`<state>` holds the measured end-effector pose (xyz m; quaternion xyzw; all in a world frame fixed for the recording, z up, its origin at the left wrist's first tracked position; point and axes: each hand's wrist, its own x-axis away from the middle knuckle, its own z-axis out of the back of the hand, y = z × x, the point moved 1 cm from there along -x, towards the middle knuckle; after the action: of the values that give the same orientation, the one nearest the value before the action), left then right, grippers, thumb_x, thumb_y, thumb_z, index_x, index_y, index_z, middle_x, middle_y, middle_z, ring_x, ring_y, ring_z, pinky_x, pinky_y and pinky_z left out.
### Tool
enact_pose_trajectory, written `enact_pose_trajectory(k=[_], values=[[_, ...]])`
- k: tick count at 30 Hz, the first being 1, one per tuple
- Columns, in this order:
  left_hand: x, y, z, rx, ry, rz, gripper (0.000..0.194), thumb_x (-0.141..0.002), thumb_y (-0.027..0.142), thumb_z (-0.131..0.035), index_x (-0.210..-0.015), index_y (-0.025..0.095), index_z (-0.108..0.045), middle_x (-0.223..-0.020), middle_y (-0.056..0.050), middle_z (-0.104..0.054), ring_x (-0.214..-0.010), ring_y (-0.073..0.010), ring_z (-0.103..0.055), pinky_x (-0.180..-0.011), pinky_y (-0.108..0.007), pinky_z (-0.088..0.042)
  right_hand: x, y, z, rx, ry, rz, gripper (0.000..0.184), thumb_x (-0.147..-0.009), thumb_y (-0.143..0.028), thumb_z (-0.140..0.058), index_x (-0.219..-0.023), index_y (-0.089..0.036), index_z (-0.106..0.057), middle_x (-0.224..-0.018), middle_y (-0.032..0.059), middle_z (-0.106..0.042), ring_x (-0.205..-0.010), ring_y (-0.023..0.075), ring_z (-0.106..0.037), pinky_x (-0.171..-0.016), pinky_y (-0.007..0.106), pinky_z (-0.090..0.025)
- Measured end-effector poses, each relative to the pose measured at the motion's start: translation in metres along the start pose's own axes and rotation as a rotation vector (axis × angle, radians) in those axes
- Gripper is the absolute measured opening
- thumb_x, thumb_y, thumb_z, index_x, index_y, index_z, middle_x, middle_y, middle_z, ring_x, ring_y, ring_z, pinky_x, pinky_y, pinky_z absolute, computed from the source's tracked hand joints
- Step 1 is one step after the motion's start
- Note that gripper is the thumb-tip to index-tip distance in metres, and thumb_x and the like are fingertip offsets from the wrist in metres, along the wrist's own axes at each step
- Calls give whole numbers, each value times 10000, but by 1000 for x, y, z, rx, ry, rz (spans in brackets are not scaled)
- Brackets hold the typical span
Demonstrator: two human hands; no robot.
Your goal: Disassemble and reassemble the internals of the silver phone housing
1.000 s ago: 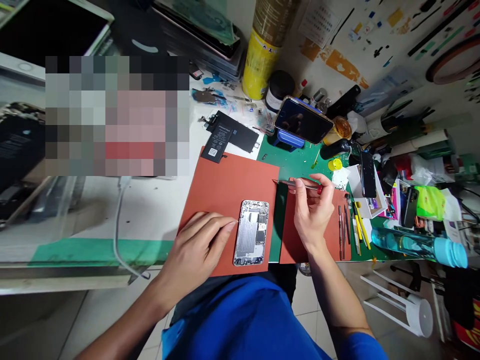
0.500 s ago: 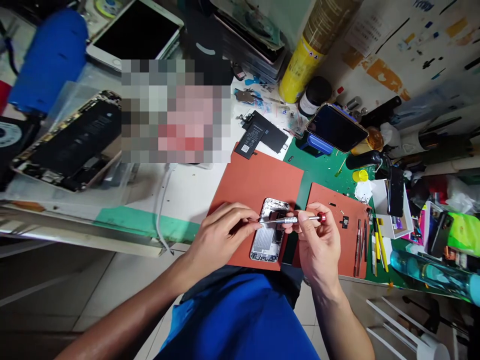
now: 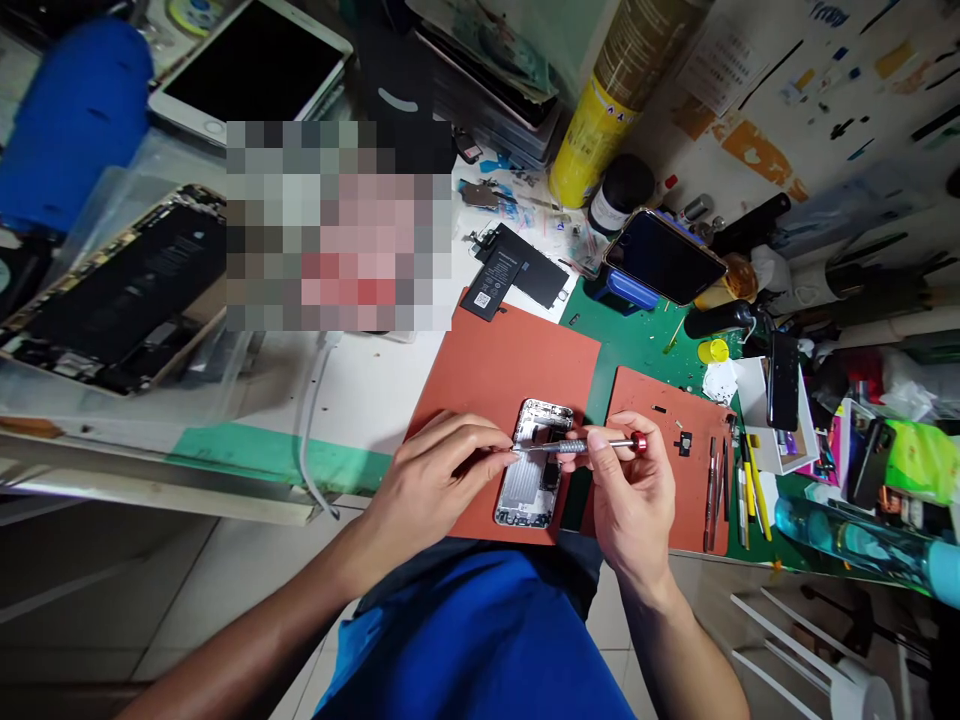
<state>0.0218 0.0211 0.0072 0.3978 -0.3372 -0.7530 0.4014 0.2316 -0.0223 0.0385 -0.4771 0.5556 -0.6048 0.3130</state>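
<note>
My right hand (image 3: 628, 482) grips a slim screwdriver (image 3: 577, 446) with a grey shaft and red end cap, held nearly level with its tip pointing left. At that tip, the thumb and fingertips of my left hand (image 3: 442, 470) are pinched together; whether they hold the tip or something tiny is too small to make out. Beneath the screwdriver lies an opened phone housing (image 3: 525, 490), silver inside with a dark board along its right side. It rests on a reddish-brown mat (image 3: 517, 350).
Black phone batteries (image 3: 499, 275) lie behind the mat. A second mat (image 3: 694, 510) on the right carries small parts and tweezers-like tools. A phone on a blue stand (image 3: 634, 290) is at the back. A water bottle (image 3: 847, 540) lies right; an opened phone (image 3: 127, 290) lies left.
My right hand brought the screwdriver left over the phone housing. My left hand lifted from the mat and pinched its fingertips at the screwdriver's tip. The camera view has turned left.
</note>
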Motion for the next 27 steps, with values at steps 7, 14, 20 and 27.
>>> enact_pose_trajectory(k=[7,14,20,27], values=[[4,-1,0,7,-19,-3,124,-1043,151,-678,-1127,240,-696,-1051,3,-765,-951,-137,-725,-876,-289,-575,3,-4,-3,81,17,104,255,-1003,-313,-773,-1176,-294,-587,-927,-39,-818,-698,153,-803,-693,309,-698],[4,-2,0,-19,-28,-72,152,-1036,103,-660,-1092,234,-711,-1016,9,-785,-907,-139,-711,-851,-302,-561,3,-7,-6,117,25,130,238,-992,-283,-780,-1156,-289,-607,-818,-71,-799,-647,153,-806,-648,272,-694],[1,-1,-1,-33,-25,-76,117,-1035,115,-676,-1058,230,-675,-970,24,-771,-865,-130,-688,-819,-294,-544,9,-12,-7,209,52,215,224,-999,-269,-760,-1154,-275,-598,-869,-40,-821,-662,168,-814,-636,295,-704],[6,-3,-1,-62,-55,-59,139,-1045,117,-639,-1082,240,-691,-975,16,-772,-890,-147,-707,-843,-321,-545,17,-10,-4,328,-2,378,265,-1000,-181,-733,-1204,-276,-593,-948,-2,-844,-771,197,-844,-682,329,-731]])
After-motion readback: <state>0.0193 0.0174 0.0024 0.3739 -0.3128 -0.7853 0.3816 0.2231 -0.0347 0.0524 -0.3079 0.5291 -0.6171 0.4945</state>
